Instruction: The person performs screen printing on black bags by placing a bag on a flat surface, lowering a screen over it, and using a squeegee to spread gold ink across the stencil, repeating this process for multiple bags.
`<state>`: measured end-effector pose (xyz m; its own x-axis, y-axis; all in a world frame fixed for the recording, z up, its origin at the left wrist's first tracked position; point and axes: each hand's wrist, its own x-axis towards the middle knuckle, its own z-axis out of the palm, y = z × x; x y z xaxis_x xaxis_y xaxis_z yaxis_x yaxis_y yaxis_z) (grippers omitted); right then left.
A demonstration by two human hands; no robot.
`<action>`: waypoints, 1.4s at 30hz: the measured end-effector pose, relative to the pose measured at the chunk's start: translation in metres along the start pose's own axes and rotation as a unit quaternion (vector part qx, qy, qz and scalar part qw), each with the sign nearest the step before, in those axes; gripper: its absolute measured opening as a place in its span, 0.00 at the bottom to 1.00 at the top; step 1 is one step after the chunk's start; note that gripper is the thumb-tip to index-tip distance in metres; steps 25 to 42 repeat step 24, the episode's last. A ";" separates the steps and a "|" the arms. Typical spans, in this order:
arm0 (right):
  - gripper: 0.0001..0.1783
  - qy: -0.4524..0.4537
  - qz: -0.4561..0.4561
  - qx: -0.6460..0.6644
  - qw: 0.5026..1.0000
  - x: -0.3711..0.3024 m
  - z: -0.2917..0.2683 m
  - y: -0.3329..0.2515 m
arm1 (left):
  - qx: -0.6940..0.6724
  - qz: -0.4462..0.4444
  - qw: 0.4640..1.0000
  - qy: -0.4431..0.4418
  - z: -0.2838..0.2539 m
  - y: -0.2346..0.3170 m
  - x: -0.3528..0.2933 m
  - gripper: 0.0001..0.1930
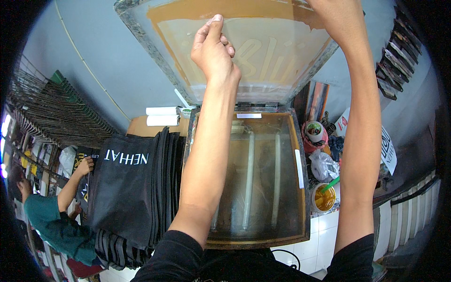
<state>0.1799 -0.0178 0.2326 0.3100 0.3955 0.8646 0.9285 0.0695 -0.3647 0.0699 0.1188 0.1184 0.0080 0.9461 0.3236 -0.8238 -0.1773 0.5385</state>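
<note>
A silk-screen printing frame (176, 82) stands tilted up on its hinges at the far side of a glass-topped box. Its mesh shows pale lettering and a brown-orange band across the top. In front of the mesh is my left hand (213, 49), fingers curled and thumb pointing up; whatever it holds, if anything, is hidden. My right hand (334, 16) reaches to the upper right part of the frame. The picture's upper edge cuts off its fingers, so its grip cannot be seen. Below my arms lies the glass-topped box (263, 178) with pale tubes inside.
Stacked black fabric bags (122, 188) with white print lie left of the box. White rolls (163, 116) sit behind them. On the right stand an orange-yellow tub (324, 197) with a green handle and a plastic bag (323, 165). Another person (56, 221) works at far left beside a wire rack (56, 103).
</note>
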 end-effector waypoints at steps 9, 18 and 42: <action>0.13 0.015 -0.065 -0.019 0.998 0.007 0.014 0.018 | 0.036 0.074 0.996 0.045 0.003 0.001 0.007 0.09; 0.15 0.015 -0.041 -0.016 0.999 -0.002 0.008 0.005 | 0.107 0.055 0.992 0.025 -0.002 0.011 0.006 0.13; 0.15 0.006 -0.032 -0.027 0.999 -0.002 0.005 0.005 | 0.173 0.029 0.984 0.030 -0.018 0.013 0.015 0.18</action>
